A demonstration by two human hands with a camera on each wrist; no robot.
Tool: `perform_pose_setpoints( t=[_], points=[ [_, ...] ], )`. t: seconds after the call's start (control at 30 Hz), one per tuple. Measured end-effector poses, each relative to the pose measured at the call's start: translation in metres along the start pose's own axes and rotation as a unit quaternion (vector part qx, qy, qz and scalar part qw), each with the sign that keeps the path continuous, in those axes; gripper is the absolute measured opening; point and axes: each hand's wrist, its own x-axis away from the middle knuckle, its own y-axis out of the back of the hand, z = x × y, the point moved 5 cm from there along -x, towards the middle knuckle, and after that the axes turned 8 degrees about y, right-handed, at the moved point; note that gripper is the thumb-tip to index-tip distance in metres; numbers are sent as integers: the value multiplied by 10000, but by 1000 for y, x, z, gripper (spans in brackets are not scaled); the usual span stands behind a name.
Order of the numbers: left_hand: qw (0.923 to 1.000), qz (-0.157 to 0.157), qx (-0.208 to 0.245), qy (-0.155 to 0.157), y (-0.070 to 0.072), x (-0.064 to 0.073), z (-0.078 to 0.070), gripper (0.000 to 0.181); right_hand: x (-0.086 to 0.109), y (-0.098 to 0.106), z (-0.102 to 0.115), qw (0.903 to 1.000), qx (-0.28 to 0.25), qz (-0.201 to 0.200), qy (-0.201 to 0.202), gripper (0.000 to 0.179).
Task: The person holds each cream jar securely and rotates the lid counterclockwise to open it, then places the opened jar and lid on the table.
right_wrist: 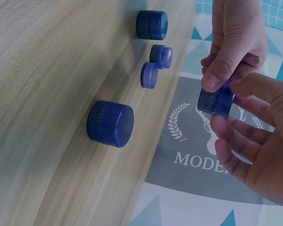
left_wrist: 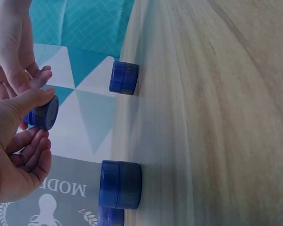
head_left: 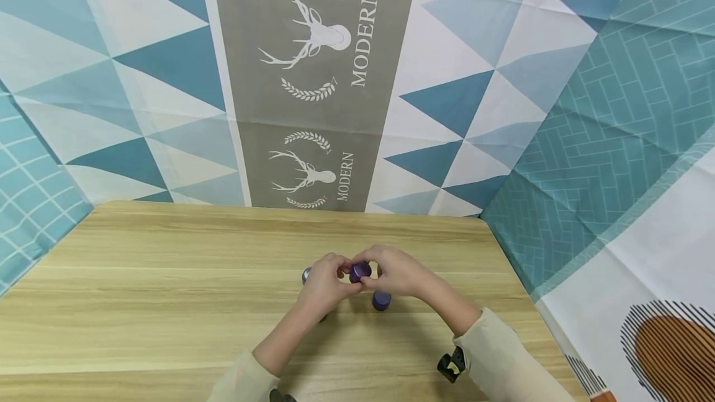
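Both hands hold one small dark-blue cosmetic jar (head_left: 360,272) above the wooden table. My left hand (head_left: 325,283) pinches the jar's lettered body between thumb and fingers, best seen in the right wrist view. My right hand (head_left: 395,270) has thumb and fingertips on the lid end (right_wrist: 225,100). Below the right hand stands another closed jar (right_wrist: 110,123). Farther left, a jar (right_wrist: 160,56) with its narrower neck showing sits beside a loose blue lid (right_wrist: 149,75). One more closed jar (right_wrist: 152,24) stands nearest the left forearm, mostly hidden in the head view.
The wooden table (head_left: 167,296) reaches back to a patterned cloth wall (head_left: 313,79). More cloth hangs along the right (head_left: 614,141) and left sides. A black wrist strap piece (head_left: 451,365) sticks out by the right sleeve.
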Motion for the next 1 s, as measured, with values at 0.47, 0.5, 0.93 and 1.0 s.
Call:
perform_pose_setpoints(
  t=[0.47,0.5,0.93,1.0],
  points=[
    [9999,83,128,73,0,-1,0,34,3,1,-2,9993,-34,-177,-323,37],
    [9998,96,128,91,0,-1,0,34,3,1,-2,9994,30,-159,-293,35],
    [10000,31,2,50,1,-1,-1,33,4,0,-3,9995,-180,-20,-256,46],
    [10000,23,29,64,2,0,-2,34,4,0,-5,9992,-216,-78,-340,41]
  ],
)
